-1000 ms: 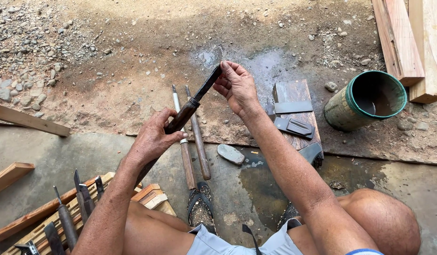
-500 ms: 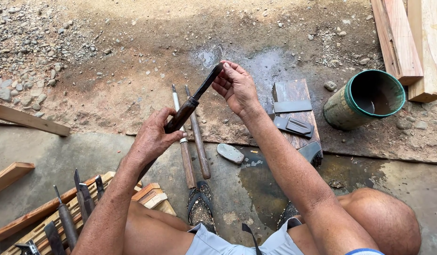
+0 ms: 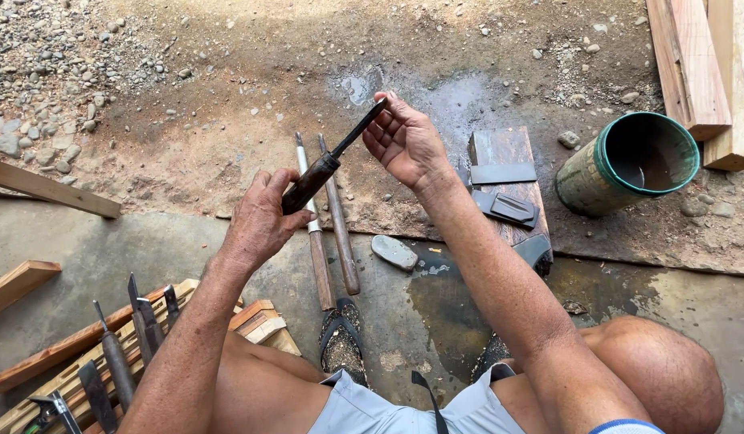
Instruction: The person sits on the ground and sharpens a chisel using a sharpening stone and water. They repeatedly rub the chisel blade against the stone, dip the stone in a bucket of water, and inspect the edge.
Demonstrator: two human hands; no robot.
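My left hand [image 3: 259, 221] grips the dark wooden handle of a chisel [image 3: 328, 161], which points up and to the right. My right hand [image 3: 404, 141] is at the blade's tip, fingers touching the metal end. Below the chisel, two more long-handled chisels [image 3: 332, 225] lie side by side on the ground. A flat grey stone [image 3: 394, 251] lies on the wet concrete near my right forearm.
A wooden block [image 3: 504, 157] with dark sharpening stones sits right of my right hand, a green-rimmed can [image 3: 629, 165] beyond it. Several chisels rest on a wooden rack [image 3: 115, 354] at lower left. Planks [image 3: 693, 64] lie top right, gravel top left.
The right hand's fingers have shifted slightly at the blade tip; the chisel and left hand stay nearly where they were.
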